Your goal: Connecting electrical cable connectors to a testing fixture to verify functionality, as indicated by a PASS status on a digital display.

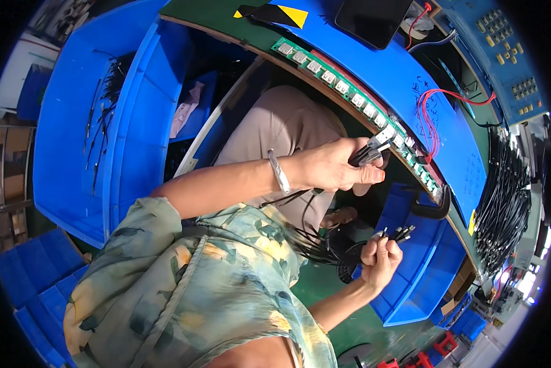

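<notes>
My left hand (340,165), with a silver bracelet at the wrist, is closed around a bunch of USB cable plugs (373,149). The plugs point toward the green circuit board strip (341,86) of metal sockets along the bench edge; whether one touches a socket I cannot tell. Lower right, my right hand (381,260) is closed on the other ends of black cables, whose small tips (403,233) stick up past the fingers. The black cable lengths (312,242) hang in a loop between both hands, over my lap.
A blue bin (143,141) with loose black cables stands left. Another blue bin (404,288) sits below the bench, right. A black clamp (432,208) grips the bench edge. A thick bundle of black cables (502,196) lies far right, near red wires (428,119) and a dark screen (373,18).
</notes>
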The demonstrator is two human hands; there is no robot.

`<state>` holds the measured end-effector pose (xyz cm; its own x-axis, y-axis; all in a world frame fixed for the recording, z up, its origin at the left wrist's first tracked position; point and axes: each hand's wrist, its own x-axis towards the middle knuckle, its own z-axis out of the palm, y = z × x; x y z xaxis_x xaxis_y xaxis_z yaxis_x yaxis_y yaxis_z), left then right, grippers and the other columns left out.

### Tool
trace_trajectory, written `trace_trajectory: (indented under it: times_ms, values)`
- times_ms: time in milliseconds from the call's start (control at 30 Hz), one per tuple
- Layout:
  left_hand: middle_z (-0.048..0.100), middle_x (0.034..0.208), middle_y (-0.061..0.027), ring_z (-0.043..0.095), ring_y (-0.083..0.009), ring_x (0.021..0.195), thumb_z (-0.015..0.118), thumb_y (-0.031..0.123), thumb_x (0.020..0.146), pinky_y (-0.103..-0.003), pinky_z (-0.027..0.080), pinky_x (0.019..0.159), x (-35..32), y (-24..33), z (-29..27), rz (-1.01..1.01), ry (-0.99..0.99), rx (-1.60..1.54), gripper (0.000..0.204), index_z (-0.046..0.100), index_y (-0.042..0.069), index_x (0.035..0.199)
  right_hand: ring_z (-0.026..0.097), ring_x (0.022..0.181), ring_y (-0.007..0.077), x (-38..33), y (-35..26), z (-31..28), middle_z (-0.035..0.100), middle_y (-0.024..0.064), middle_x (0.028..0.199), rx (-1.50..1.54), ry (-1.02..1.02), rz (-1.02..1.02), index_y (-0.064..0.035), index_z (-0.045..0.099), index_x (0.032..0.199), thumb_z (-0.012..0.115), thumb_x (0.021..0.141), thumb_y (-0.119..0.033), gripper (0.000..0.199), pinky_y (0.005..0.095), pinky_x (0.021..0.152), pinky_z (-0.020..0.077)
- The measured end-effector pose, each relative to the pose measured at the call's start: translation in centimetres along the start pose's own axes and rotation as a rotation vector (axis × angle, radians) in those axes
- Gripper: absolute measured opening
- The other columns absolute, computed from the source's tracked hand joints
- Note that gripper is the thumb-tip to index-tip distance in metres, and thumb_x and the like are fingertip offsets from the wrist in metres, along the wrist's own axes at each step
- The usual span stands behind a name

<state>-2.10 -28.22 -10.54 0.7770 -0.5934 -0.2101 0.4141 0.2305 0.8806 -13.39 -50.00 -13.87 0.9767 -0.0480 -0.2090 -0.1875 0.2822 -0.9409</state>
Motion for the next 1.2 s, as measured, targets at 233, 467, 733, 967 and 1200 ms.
trace_trajectory:
  times_ms: [233,467,733,967,1200]
  values:
    - [0.037,0.052,0.0058,0.029,-0.0017,0.041,0.055,0.020,0.080,-0.018,0.023,0.036,0.4,-0.7,1.8,-0.178,-0.289,-0.070,0.016,0.051,0.004,0.080,0.033,0.044,0.0003,2.9,-3.2,6.5,0.051,-0.0010,0.064,-0.300,0.245,-0.279,0.0032,0.058,0.083,0.058,0.074,0.002,0.009,0.0151,0.038,0.0207]
    - [0.049,0.064,-0.0008,0.046,-0.0070,0.053,0.051,0.021,0.083,-0.020,0.037,0.047,0.3,-1.7,1.3,-0.071,-0.362,0.105,0.019,0.054,0.002,0.083,0.036,0.045,0.0007,3.9,-2.2,6.9,0.057,0.0015,0.068,-0.106,0.210,-0.383,0.0010,0.061,0.081,0.060,0.072,0.006,0.010,0.0158,0.037,0.0210]
    - [0.057,0.068,-0.0042,0.047,-0.0062,0.048,0.046,0.026,0.085,-0.021,0.038,0.043,0.2,-0.6,0.7,-0.064,-0.463,0.224,0.028,0.057,0.000,0.087,0.042,0.048,0.0034,4.3,-2.8,5.2,0.058,0.0123,0.076,-0.006,0.066,-0.383,0.0035,0.057,0.072,0.059,0.070,0.008,0.005,0.0147,0.037,0.0274]
    - [0.059,0.071,-0.0088,0.054,-0.0096,0.049,0.051,0.020,0.083,-0.017,0.038,0.039,-1.3,0.2,0.7,0.278,-0.108,-0.231,0.020,0.056,0.000,0.081,0.033,0.044,-0.0006,3.4,-0.9,2.2,0.058,0.0026,0.071,-0.336,0.576,-0.287,0.0020,0.061,0.077,0.060,0.075,-0.002,0.005,0.0158,0.037,0.0228]
    - [0.058,0.091,-0.0174,0.061,-0.0240,0.077,0.046,0.027,0.085,-0.025,0.050,0.055,-2.2,1.2,0.3,0.481,-0.152,-0.414,0.026,0.050,0.003,0.094,0.034,0.043,0.0005,-0.6,4.1,0.3,0.061,0.0093,0.072,-0.339,0.554,-0.060,0.0004,0.053,0.061,0.057,0.078,-0.006,0.019,0.0154,0.037,0.0254]
